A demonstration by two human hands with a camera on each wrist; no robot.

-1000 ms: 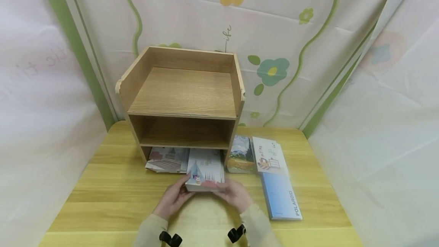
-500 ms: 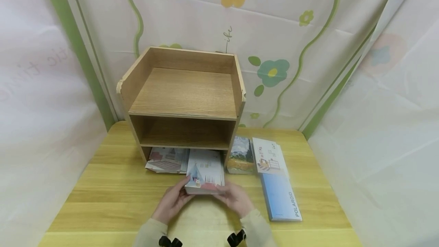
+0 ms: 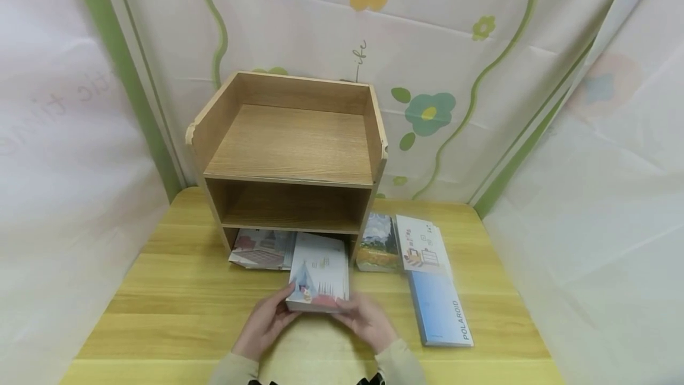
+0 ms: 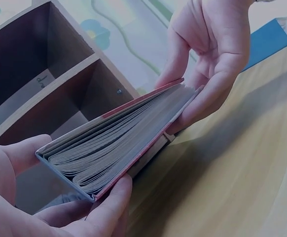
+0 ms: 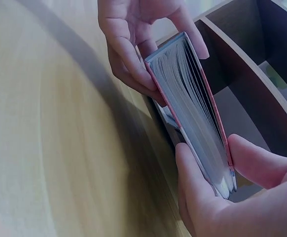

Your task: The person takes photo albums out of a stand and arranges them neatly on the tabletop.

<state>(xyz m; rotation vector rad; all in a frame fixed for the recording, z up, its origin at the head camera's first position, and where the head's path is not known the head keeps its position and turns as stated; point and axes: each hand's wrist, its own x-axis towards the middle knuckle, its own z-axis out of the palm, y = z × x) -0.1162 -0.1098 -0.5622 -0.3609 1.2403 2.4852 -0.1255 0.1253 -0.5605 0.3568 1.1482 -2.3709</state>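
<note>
Both hands grip the near corners of a photo album (image 3: 319,275) with a blue tent drawn on its white cover. My left hand (image 3: 265,321) pinches its left corner, thumb above and fingers beneath. On the right corner, my right hand (image 3: 367,321) holds it the same way. The album's far end lies inside the bottom compartment of a wooden shelf (image 3: 291,180). Its page edges (image 4: 119,143) show in the left wrist view, bowed between the covers. A second album (image 3: 263,248) with a pink and grey cover sits left of it in that compartment.
Right of the shelf lie a book with a landscape painting cover (image 3: 377,242), a white illustrated album (image 3: 419,243) and a blue album marked POLAROID (image 3: 440,308). The wooden table (image 3: 176,290) meets a floral curtain (image 3: 320,28) behind the shelf.
Both hands have drawn the tent-covered album a little toward me, farther out of the bottom compartment. The other albums stay in place while the head view shifts slightly.
</note>
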